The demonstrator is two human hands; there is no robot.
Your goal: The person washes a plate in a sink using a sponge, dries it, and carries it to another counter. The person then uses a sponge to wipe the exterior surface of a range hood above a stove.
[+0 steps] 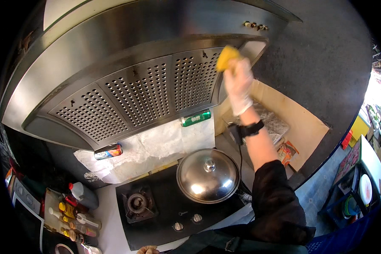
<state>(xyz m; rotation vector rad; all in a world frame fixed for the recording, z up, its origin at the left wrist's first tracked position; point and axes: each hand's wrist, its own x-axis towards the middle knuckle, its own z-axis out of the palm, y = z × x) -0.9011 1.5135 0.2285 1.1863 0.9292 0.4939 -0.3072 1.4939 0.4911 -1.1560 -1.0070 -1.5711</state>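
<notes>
My right hand (239,84), in a thin translucent glove, is raised and closed around a yellow sponge or cloth (227,58). It is blurred, and the yellow piece is at the right end of the perforated steel filter panels (136,95) under the range hood (92,41); whether it touches the steel is unclear. A black strap with a small device (252,128) circles that wrist, and a cable hangs from it. Only the fingers of my left hand (148,250) show at the bottom edge, by the front of the gas hob (160,219).
A wok with a domed steel lid (208,177) covers the right burner. The left burner (136,203) is bare. A green can (196,118) and a dark can (109,152) are against the backsplash. Sauce bottles (79,222) crowd the left counter. Hood knobs (256,26) sit upper right.
</notes>
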